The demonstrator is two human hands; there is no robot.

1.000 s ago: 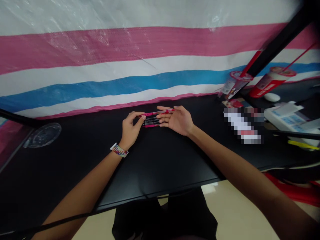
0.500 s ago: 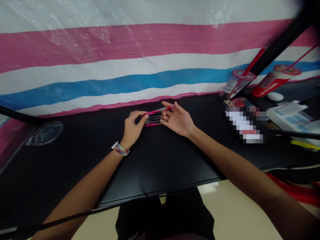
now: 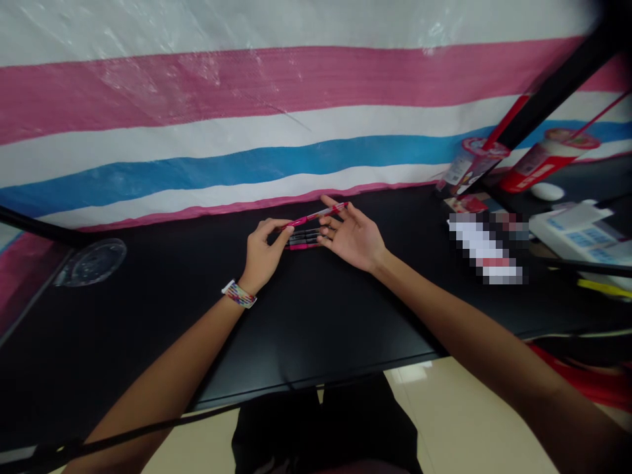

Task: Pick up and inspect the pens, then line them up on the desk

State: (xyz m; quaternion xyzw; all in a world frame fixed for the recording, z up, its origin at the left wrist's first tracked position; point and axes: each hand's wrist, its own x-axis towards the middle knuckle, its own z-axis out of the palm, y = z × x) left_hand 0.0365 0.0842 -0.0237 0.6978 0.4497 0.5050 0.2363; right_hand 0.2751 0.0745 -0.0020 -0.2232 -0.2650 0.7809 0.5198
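Pink pen (image 3: 318, 214) now higher, pinched by left fingers (image 3: 281, 239) — right fingers (image 3: 333, 223) unclear — black desk (image 3: 316, 316), striped sheet (image 3: 247, 82) behind

i get one view: head-worn, above the lap (image 3: 323, 428), facing forward and down, close over the black desk (image 3: 320, 316), striped sheet (image 3: 247, 85) beyond.

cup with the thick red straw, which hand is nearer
Right. The right hand is left of the cup, by one end of the pink pen; the left hand is farther left, at its other end.
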